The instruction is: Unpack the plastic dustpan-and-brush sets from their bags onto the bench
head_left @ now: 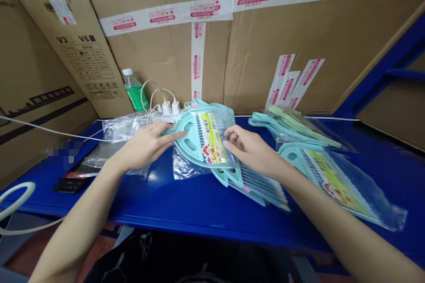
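My left hand (151,143) is closed round the handle end of a light-blue dustpan and brush set (189,137), its index finger lying along the pan. A yellow printed card (213,137) covers part of the bristles. Around the set is a clear plastic bag (186,166). At the bag's right side, my right hand (252,148) has its fingers curled, with thumb and forefinger against the plastic; the exact contact is hard to see. Beneath lie more light-blue brushes (262,185), fanned toward the lower right.
Bagged dustpan sets (335,181) lie on the right of the blue table (186,208), with more handles (282,126) behind. Clear plastic bags (122,130), a green-labelled bottle (135,90), white plugs (171,107) and a dark phone-like object (71,184) are on the left. Cardboard (159,57) walls the back.
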Demonstrator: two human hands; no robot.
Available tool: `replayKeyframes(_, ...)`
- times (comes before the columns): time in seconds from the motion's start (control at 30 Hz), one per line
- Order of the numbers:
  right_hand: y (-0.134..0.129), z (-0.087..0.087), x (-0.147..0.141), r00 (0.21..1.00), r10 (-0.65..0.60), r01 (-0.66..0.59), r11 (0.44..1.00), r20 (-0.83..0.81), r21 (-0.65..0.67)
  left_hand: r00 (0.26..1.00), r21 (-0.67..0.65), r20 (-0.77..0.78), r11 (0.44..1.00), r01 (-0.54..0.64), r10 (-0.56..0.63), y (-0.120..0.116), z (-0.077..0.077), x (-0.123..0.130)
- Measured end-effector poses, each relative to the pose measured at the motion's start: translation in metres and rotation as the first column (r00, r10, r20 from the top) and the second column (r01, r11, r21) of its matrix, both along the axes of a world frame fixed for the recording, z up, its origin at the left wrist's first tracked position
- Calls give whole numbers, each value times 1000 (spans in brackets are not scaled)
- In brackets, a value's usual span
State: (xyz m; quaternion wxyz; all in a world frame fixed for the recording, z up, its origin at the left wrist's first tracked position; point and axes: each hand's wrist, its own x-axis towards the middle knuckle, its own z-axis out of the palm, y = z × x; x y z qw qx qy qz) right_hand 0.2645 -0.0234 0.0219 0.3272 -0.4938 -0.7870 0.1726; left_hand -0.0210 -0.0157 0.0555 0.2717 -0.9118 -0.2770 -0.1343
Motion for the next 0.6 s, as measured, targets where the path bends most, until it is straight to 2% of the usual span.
replayKeyframes(0.1,2,-5,-4,991,35,-43,997,-132,-57,1000,6,1,1000,6,-6,-3,0,0)
replayKeyframes(0.27,10,-10,-3,945,19,-89,975,-328,-201,1000,1,3,1000,-9,9,-3,-4,2)
replayKeyframes(0.4,12,-12,-3,884,47,-159,966,-464,-204,1000,-33,-6,999,-23,23,-2,-6,3)
replayKeyframes(0.6,13,-16,-2,885,25,-145,963,-465,-226,999,-68,5,997,-39,40,-3,-9,5)
